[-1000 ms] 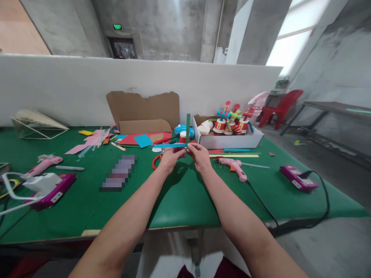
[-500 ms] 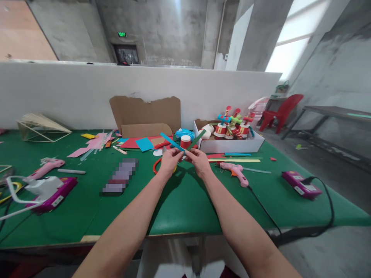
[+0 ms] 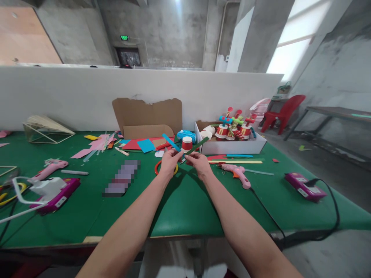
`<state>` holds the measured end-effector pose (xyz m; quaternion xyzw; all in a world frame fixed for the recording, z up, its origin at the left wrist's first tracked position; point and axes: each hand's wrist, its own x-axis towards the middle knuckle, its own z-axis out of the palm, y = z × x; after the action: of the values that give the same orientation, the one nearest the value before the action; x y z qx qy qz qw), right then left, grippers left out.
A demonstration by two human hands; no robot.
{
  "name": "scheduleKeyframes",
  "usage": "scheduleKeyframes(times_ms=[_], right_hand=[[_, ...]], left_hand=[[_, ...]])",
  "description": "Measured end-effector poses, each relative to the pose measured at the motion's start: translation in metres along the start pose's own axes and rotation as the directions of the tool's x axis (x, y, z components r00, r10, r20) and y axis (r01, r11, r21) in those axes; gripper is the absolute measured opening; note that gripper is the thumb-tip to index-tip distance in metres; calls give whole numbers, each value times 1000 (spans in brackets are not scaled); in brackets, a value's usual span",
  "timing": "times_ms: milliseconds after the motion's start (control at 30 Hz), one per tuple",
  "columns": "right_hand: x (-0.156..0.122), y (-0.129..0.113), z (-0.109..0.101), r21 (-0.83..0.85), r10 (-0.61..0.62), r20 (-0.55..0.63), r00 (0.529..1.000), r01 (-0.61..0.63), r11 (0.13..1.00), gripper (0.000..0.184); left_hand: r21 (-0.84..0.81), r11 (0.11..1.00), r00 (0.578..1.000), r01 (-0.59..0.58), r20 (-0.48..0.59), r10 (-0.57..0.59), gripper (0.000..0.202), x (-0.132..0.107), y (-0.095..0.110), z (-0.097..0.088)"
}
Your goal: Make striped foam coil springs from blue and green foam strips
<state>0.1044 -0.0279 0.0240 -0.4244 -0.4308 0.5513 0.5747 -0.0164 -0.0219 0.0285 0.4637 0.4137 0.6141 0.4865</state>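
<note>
Above the table, fingers pinch strips, blue slanting left, green right, apparently touching.

Near one white box are two hands and two held strips; inside it, three cup toys; two glue guns, one before it, one far left.
</note>
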Motion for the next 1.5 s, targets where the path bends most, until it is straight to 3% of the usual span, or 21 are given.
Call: scheduleKeyframes(times_ms=[200,300,433,667,800,867,967,1100,1500], right_hand=[[2,1,0,95,89,-36,995,-85,992,27],[3,-1,-4,9,70,-1,998,-70,998,27],[4,-7,-11,-116,70,23,997,-67,991,27],[5,-13,-20,-216,123,40,992,-112,970,27],[8,-11,-17,-8,94,-50,994,-95,995,33],[9,-8,-14,147,86,-93,992,-71,987,36],[8,-5,-8,260,92,-101,991,-63,963,35],[5,0,-2,258,80,-75,994,-58,964,29],[2,-1,-2,84,60,-41,997,-56,995,25]], left_hand=[[-51,998,999,39,28,-38,35,1,1,0],[-22,998,997,63,37,-62,35,3,0,-2],[-129,990,998,56,-13,-58,33,8,3,-7],[-326,945,983,-31,-180,-30,31,22,17,-27],[-378,921,947,-91,-318,-37,27,25,18,-34],[-318,948,965,-18,-254,-67,28,21,14,-30],[-100,986,989,137,-38,-142,33,11,8,-16],[25,990,979,140,147,-142,37,-2,2,1],[79,996,998,38,53,-42,32,-1,-1,0]])
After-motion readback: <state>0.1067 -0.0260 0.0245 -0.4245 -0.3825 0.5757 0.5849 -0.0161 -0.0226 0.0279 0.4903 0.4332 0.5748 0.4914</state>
